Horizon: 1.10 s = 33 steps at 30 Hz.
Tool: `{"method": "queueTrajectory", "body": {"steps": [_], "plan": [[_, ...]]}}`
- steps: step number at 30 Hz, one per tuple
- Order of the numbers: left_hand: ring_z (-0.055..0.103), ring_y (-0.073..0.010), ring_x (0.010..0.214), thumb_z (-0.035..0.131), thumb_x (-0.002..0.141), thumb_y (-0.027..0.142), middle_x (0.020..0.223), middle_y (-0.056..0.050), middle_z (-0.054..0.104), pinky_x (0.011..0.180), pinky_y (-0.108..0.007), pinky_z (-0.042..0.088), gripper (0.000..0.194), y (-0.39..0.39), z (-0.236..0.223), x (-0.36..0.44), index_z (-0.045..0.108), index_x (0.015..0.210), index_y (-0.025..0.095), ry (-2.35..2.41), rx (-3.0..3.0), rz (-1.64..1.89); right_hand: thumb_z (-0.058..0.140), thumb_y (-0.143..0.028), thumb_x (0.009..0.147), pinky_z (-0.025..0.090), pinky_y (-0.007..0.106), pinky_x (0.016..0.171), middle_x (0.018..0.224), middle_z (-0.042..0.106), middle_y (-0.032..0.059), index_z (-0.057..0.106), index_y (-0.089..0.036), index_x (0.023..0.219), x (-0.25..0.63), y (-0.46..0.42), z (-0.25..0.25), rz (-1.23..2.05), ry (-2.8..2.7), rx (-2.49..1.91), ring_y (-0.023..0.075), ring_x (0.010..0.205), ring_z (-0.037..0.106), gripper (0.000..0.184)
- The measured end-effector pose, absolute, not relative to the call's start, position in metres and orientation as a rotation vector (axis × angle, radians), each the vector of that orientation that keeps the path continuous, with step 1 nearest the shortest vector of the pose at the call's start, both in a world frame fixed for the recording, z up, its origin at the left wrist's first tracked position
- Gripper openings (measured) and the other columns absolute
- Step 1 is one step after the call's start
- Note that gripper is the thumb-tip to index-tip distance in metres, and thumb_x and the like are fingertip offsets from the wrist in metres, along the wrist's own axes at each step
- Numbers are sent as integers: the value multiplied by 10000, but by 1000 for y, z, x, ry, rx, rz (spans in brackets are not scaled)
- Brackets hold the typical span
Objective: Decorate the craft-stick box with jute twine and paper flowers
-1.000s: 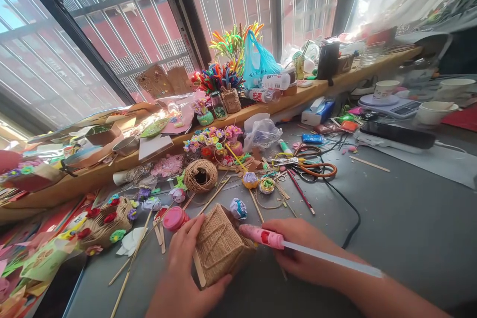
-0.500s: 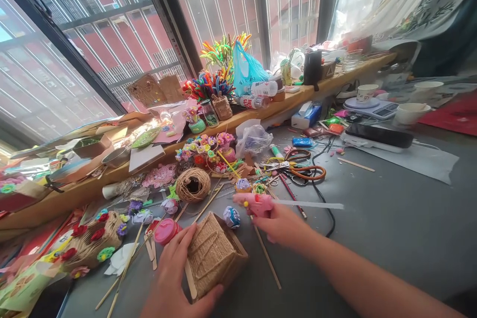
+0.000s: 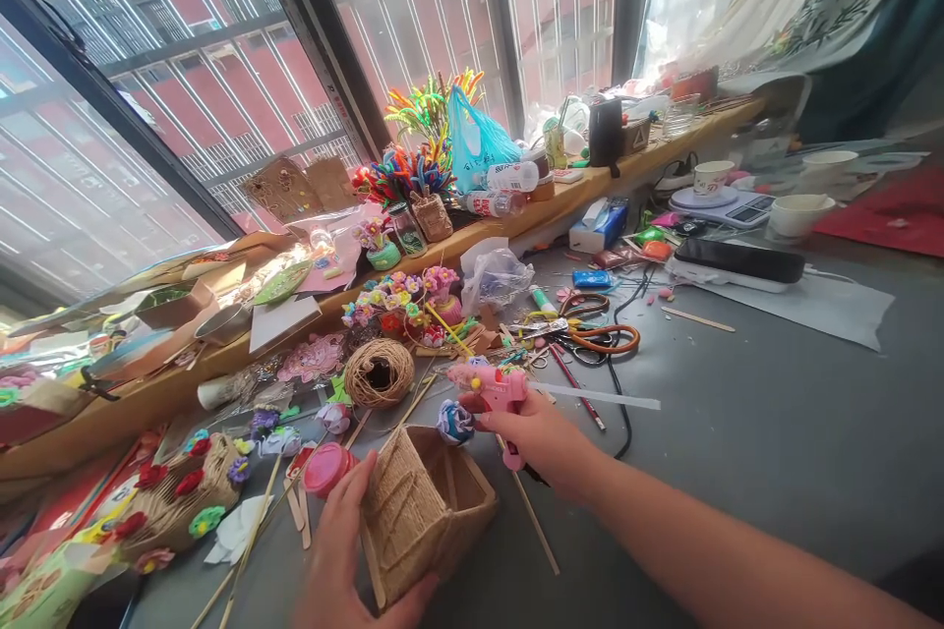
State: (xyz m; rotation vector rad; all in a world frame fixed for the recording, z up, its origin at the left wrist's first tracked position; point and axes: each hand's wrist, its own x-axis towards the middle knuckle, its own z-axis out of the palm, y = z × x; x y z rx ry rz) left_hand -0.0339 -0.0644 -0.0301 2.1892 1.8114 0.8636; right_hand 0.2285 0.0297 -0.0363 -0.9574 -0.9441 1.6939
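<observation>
My left hand (image 3: 343, 536) grips a box wrapped in brown twine (image 3: 417, 511) by its near left side, tilted so that part of its hollow inside shows. A flat wooden stick (image 3: 371, 565) runs along the box's left edge. In my right hand (image 3: 535, 432) is a pink hot glue gun (image 3: 498, 388), nozzle pointing left, with a long whitish glue stick (image 3: 605, 396) out of its back. Just beyond the box, close to my right fingertips, lies a blue and white paper flower ball (image 3: 454, 422). A pink round tub (image 3: 328, 469) stands beside my left fingers.
A ball of twine (image 3: 380, 373) sits behind the box, with scissors (image 3: 601, 339) and a pencil (image 3: 579, 388) to its right. At left lies a flower-covered twine piece (image 3: 184, 486). A phone (image 3: 739, 260) rests at the right; a cluttered wooden ledge (image 3: 550, 189) runs along the window.
The box has turned and tipped, so more of its inside shows. My right hand has drawn the glue gun slightly left, and its handle now shows.
</observation>
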Motion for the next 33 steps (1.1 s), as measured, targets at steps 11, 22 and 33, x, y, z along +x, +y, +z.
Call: {"method": "queueTrajectory", "body": {"steps": [11, 22, 33], "plan": [[461, -472, 1489, 794, 724, 744, 1581, -148, 526, 1194, -552, 473, 1050, -61, -59, -8, 406, 1578, 274, 1495, 1560, 1191, 867, -333, 681, 601, 401, 867, 1018, 815, 75, 790, -211, 1006, 235, 43, -54, 1614, -563, -694, 278, 990, 741, 356], [505, -439, 1474, 817, 708, 363, 1571, -166, 562, 1221, -638, 396, 943, -40, -63, -39, 442, 1562, 222, 1813, 1807, 894, 879, -393, 720, 522, 319, 669, 727, 760, 42, 750, -155, 821, 234, 36, -60, 1628, -736, -904, 180, 638, 694, 288], [510, -414, 1445, 646, 952, 566, 1565, -169, 544, 1142, -644, 449, 729, -32, -7, 14, 403, 1573, 271, 1955, 2495, 947, 837, -405, 702, 564, 327, 670, 804, 779, 62, 728, -171, 855, 225, 33, -62, 1604, -777, -1020, 235, 747, 753, 300]]}}
